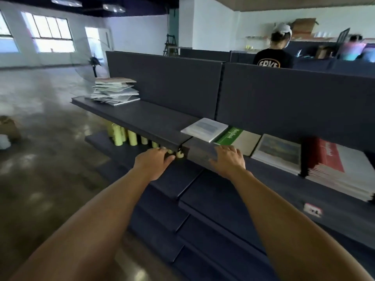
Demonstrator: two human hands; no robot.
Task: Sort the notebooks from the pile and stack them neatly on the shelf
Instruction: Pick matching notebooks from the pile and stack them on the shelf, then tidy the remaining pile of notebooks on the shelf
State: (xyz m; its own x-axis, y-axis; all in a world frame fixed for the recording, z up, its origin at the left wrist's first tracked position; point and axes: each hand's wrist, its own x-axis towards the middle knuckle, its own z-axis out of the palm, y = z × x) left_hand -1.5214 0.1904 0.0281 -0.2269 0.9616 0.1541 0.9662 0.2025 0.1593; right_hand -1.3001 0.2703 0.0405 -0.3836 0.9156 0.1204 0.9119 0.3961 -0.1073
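Observation:
A messy pile of notebooks [115, 91] lies at the far left end of the dark upper shelf [142, 118]. Further right on that shelf rests a white notebook [205, 129]. Beside it come a green notebook stack [229, 136], a painted-cover stack [279, 153] and a tall red-and-white stack [341, 169]. My left hand [155, 162] hovers at the shelf's front edge, fingers loosely curled, holding nothing. My right hand [228, 159] lies flat with spread fingers on the shelf edge, just in front of the green notebook.
Yellow-green cylinders [132, 136] line the lower shelf [113, 147] under the upper one. Dark partition panels [284, 102] back the shelves. A person in a black shirt [274, 55] stands beyond them. A cardboard box [9, 126] sits on the floor at left.

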